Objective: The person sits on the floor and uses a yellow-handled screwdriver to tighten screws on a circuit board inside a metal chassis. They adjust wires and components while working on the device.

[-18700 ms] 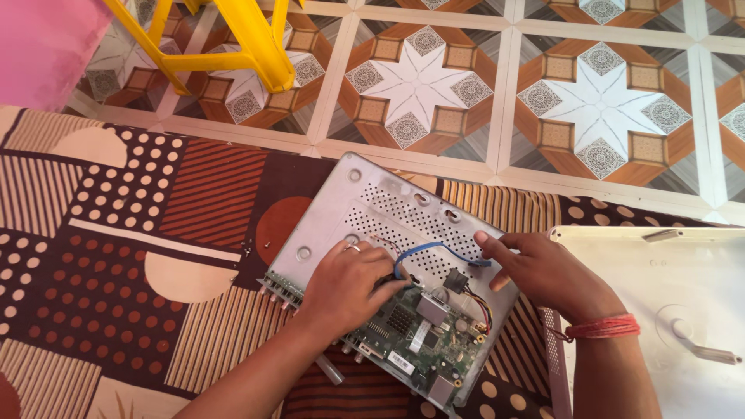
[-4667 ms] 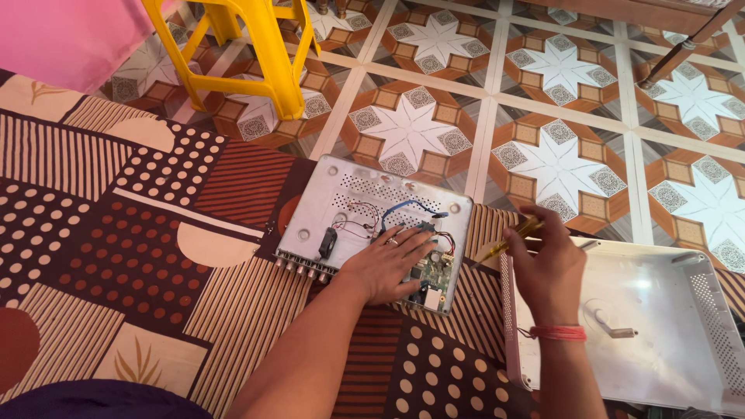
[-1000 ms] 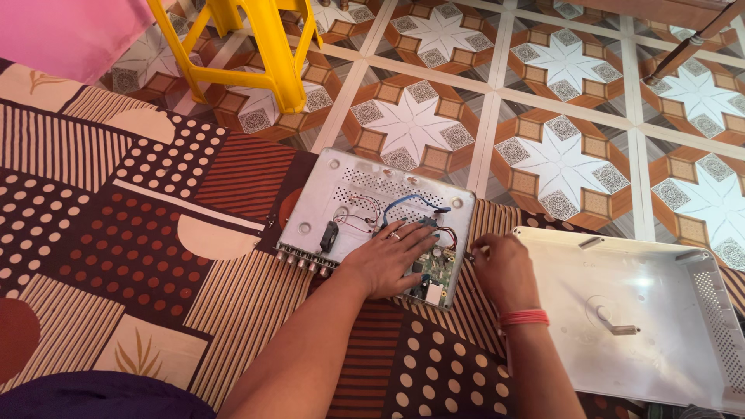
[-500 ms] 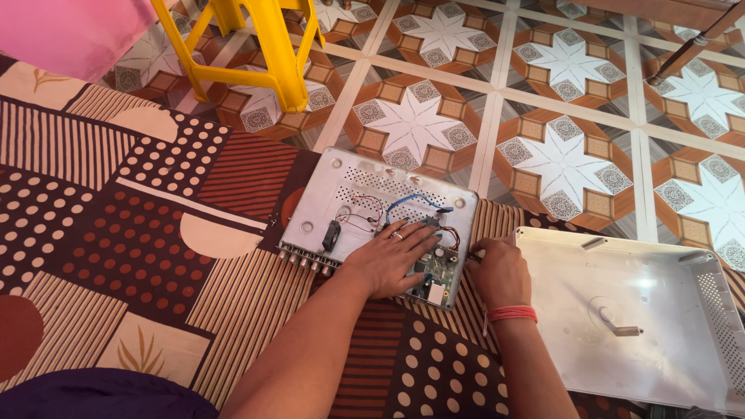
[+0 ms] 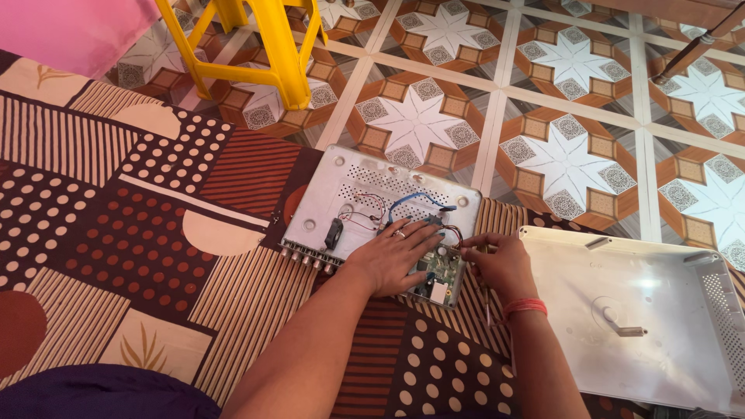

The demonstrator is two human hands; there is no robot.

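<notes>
Patterned floor tiles (image 5: 543, 147) with star motifs fill the upper part of the view, and a large mat (image 5: 116, 233) in brown stripes, dots and cream shapes is spread over the nearer part of the floor. Yellow stool legs (image 5: 264, 46) are seen at the top left, beside a pink cloth (image 5: 70, 31) in the corner.

On the right, a white cover (image 5: 667, 341) lies upside down, partly on the mat and partly on the tiles, just beside the work; it appears to have been set there so that the inside of the device is left exposed.

At the mat's far edge lies an opened metal case (image 5: 365, 202), flat, with its perforated base facing up and a row of connectors along the near edge. Blue and red wires (image 5: 411, 203) are looped across it, and a small black part (image 5: 334, 233) sits near its left side.

A green circuit board (image 5: 436, 275) occupies the case's near right corner. The left hand (image 5: 396, 260) is laid flat over it with fingers spread, seemingly to keep the board and case steady. The right hand (image 5: 500, 264) is closed narrowly at the board's right edge, its fingertips pinched on something small; what is pinched cannot be told. A thin rod-like tool (image 5: 487, 306) is seen below that hand, and a red band (image 5: 524, 307) is worn at the wrist.
</notes>
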